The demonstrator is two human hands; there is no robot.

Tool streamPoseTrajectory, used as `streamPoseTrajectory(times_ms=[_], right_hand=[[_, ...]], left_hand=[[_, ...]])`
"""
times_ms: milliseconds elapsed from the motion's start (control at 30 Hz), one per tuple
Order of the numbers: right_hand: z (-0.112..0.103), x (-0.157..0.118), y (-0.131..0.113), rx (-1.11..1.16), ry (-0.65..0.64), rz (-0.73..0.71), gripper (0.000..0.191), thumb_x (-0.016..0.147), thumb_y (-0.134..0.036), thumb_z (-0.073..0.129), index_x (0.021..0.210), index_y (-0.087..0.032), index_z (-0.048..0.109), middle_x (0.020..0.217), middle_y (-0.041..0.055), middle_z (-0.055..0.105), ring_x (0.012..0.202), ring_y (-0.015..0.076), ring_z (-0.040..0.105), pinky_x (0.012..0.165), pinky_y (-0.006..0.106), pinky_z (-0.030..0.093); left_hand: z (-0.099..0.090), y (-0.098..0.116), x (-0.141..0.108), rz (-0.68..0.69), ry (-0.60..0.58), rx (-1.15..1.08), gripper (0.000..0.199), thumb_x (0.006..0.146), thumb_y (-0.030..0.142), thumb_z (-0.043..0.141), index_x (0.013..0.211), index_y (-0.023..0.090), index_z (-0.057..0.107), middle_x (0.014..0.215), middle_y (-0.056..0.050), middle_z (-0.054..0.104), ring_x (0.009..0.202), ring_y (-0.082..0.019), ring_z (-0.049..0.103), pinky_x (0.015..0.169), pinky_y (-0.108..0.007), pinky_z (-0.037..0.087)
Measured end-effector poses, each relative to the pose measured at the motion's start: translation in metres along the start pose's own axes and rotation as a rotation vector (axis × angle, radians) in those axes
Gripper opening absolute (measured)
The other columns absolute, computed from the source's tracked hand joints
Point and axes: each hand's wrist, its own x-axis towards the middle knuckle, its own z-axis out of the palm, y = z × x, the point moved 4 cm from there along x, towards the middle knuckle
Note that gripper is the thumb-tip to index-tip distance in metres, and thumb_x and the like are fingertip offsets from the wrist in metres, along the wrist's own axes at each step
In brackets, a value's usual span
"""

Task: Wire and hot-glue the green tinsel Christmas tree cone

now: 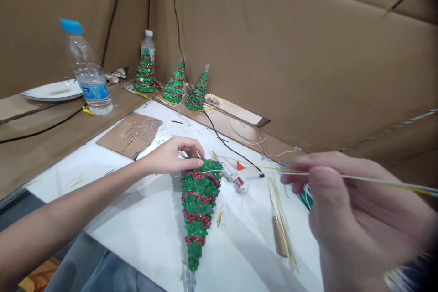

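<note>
A green beaded Christmas tree (200, 205) with red garlands lies on the white board, its clear tip pointing toward me. My left hand (174, 157) is closed on the tree's wide base, the thumb over the rim and the other fingers partly hidden behind it. From that base, a white and yellow wire pair (376, 181) runs taut to the right. My right hand (345, 210) pinches these wires between thumb and fingers, above the board's right side. A wooden-handled awl (279, 237) lies beside thin yellowish strands (287, 232), between the tree and my right hand.
Behind the tree's base lies a white pointed tool (236, 180) with a red part. A cardboard piece (132, 134) is at left. Farther back stand a water bottle (94, 89), a plate (51, 97) and several similar trees (174, 84). A black cable (214, 127) crosses the board's far side.
</note>
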Motion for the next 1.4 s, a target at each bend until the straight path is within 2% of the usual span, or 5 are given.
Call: streamPoseTrajectory(times_ms=[167, 467, 700, 1067, 1400], right_hand=[[0.029, 0.009, -0.001, 0.087, -0.230, 0.122, 0.013, 0.087, -0.031, 0.057, 0.079, -0.026, 0.065, 0.066, -0.0031, 0.063, 0.051, 0.0095, 0.054, 0.045, 0.024, 0.042], [0.059, 0.000, 0.021, 0.168, -0.596, 0.191, 0.021, 0.090, -0.034, 0.054, 0.085, -0.019, 0.067, 0.077, 0.0023, 0.067, 0.063, 0.0107, 0.061, 0.050, 0.020, 0.047], [0.054, 0.001, 0.022, 0.204, -0.583, 0.192, 0.021, 0.090, -0.033, 0.055, 0.084, -0.018, 0.068, 0.071, 0.0015, 0.067, 0.061, 0.0100, 0.061, 0.050, 0.019, 0.047], [0.047, 0.005, 0.002, 0.149, -0.655, -0.223, 0.012, 0.090, -0.013, 0.054, 0.085, -0.014, 0.065, 0.080, 0.0027, 0.068, 0.072, 0.0083, 0.061, 0.064, 0.019, 0.048], [0.049, 0.001, 0.002, 0.165, -0.691, -0.278, 0.010, 0.089, -0.010, 0.055, 0.090, -0.013, 0.064, 0.084, 0.0042, 0.067, 0.078, 0.0086, 0.061, 0.070, 0.020, 0.048]], left_hand=[[0.000, 0.000, 0.001, 0.001, 0.001, 0.016, 0.017, 0.078, 0.031, 0.066, 0.085, 0.015, 0.064, 0.083, -0.004, 0.067, 0.079, -0.015, 0.061, 0.076, -0.029, 0.049], [0.001, 0.001, 0.000, -0.003, -0.013, 0.012, 0.018, 0.079, 0.032, 0.066, 0.086, 0.015, 0.065, 0.081, -0.004, 0.067, 0.076, -0.015, 0.061, 0.073, -0.027, 0.049], [0.002, 0.002, 0.001, -0.024, -0.025, 0.012, 0.018, 0.080, 0.031, 0.064, 0.086, 0.014, 0.064, 0.081, -0.004, 0.066, 0.076, -0.014, 0.061, 0.073, -0.027, 0.049], [0.002, 0.002, 0.001, -0.018, -0.016, 0.011, 0.018, 0.079, 0.030, 0.064, 0.085, 0.014, 0.063, 0.081, -0.004, 0.065, 0.076, -0.014, 0.060, 0.074, -0.027, 0.048], [0.001, 0.002, 0.001, -0.014, -0.014, 0.019, 0.018, 0.079, 0.030, 0.064, 0.086, 0.014, 0.063, 0.083, -0.004, 0.066, 0.076, -0.014, 0.060, 0.073, -0.027, 0.048]])
